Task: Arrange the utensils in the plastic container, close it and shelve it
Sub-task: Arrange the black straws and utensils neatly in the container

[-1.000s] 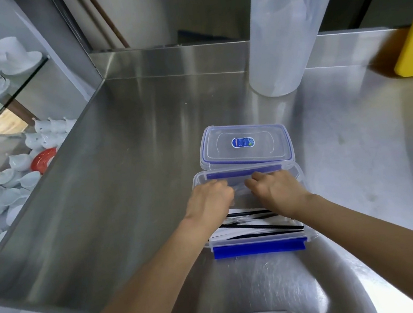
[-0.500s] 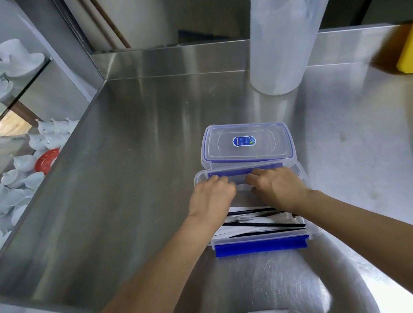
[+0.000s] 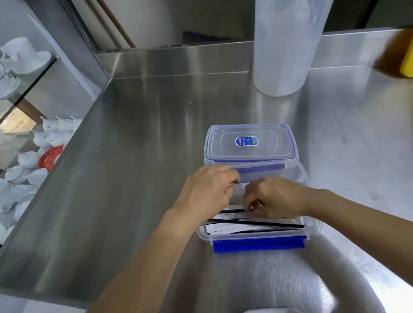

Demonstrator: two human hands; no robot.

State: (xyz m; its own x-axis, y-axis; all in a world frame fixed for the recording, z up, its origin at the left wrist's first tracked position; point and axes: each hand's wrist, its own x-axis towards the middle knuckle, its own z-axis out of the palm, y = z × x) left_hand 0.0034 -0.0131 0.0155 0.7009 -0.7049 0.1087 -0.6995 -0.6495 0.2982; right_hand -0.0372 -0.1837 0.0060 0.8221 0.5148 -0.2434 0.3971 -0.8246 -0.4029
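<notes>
Reaching hands (image 3: 243, 198) crowd clear rectangular plastic container (image 3: 309, 227) (glossy walls).

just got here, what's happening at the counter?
A person is sorting wrapped utensils in an open clear container on a steel counter. Both hands are down inside it: the left hand near the far left edge, the right hand pinching at the packets. What either grip holds is unclear. The lid lies just behind the container, still off, so closing and shelving remain.
</notes>
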